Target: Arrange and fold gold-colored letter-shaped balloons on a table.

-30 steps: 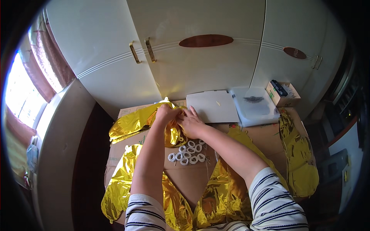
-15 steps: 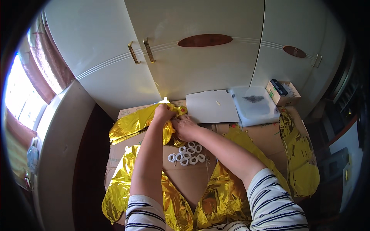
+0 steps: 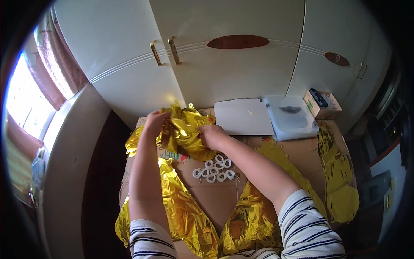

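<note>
A crumpled gold foil balloon (image 3: 183,129) is lifted above the cardboard-covered table (image 3: 215,198). My left hand (image 3: 156,122) grips its left side and my right hand (image 3: 212,136) holds its right side. Just below my right wrist lies a cluster of several small white tape rolls (image 3: 214,170). More gold foil balloons lie near me on the cardboard (image 3: 185,216) and under my right arm (image 3: 250,216).
White cupboard doors (image 3: 228,64) with gold handles stand behind the table. A white flat box (image 3: 243,116), a translucent plastic lidded container (image 3: 292,116) and a small open cardboard box (image 3: 321,105) sit at the back. Another gold foil balloon (image 3: 340,177) drapes the right edge.
Both hands have raised the gold foil balloon off the table and bunched it up; my left hand moved left and up.
</note>
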A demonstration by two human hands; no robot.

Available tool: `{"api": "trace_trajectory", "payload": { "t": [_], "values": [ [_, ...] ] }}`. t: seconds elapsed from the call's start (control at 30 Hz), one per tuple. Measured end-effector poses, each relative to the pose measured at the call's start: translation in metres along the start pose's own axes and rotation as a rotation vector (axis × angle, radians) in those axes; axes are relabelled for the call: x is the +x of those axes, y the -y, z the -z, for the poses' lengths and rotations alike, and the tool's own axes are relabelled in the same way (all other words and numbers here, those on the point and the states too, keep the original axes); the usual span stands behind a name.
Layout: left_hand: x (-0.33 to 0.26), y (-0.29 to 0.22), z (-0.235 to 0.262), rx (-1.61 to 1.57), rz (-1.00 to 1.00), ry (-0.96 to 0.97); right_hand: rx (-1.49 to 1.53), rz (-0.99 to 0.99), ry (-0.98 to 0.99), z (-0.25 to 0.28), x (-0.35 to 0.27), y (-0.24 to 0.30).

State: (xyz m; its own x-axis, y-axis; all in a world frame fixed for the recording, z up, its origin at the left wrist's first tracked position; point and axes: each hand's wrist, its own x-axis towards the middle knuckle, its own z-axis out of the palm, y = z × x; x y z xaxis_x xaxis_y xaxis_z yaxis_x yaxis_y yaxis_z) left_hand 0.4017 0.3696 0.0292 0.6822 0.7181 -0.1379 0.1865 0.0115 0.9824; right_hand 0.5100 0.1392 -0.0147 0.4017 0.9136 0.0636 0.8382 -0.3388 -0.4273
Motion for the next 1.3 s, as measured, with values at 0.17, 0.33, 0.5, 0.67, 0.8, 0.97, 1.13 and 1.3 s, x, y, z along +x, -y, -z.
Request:
{"api": "trace_trajectory", "payload": {
  "t": [0.17, 0.33, 0.5, 0.67, 0.8, 0.97, 1.13, 1.3],
  "values": [
    [0.001, -0.036, 0.095, -0.102, -0.140, -0.431, -0.210, 0.030, 0.014, -0.013, 0.002, 0.006],
    [-0.046, -0.083, 0.238, -0.320, -0.503, -1.029, -0.240, 0.070, -0.047, -0.012, -0.004, 0.004],
    [-0.165, -0.135, 0.318, -0.439, -0.720, -1.140, -0.243, 0.085, -0.034, -0.016, 0.002, 0.013],
    [-0.239, -0.153, 0.264, -0.469, -0.792, -0.701, -0.235, 0.098, -0.074, 0.006, -0.014, 0.024],
    [-0.287, -0.160, 0.173, -0.527, -0.833, -0.497, 0.137, 0.428, -0.373, 0.059, -0.071, 0.097],
    [-0.335, -0.161, 0.070, -0.691, -0.890, -0.322, 0.173, 0.805, -0.534, 0.146, -0.207, 0.195],
    [-0.384, -0.169, -0.028, -0.836, -0.753, -0.031, -0.437, 0.747, -0.949, 0.181, -0.284, 0.194],
    [-0.421, -0.168, -0.072, -0.878, -0.611, 0.246, -0.337, 0.729, -0.929, 0.223, -0.343, 0.180]
  ]
}}
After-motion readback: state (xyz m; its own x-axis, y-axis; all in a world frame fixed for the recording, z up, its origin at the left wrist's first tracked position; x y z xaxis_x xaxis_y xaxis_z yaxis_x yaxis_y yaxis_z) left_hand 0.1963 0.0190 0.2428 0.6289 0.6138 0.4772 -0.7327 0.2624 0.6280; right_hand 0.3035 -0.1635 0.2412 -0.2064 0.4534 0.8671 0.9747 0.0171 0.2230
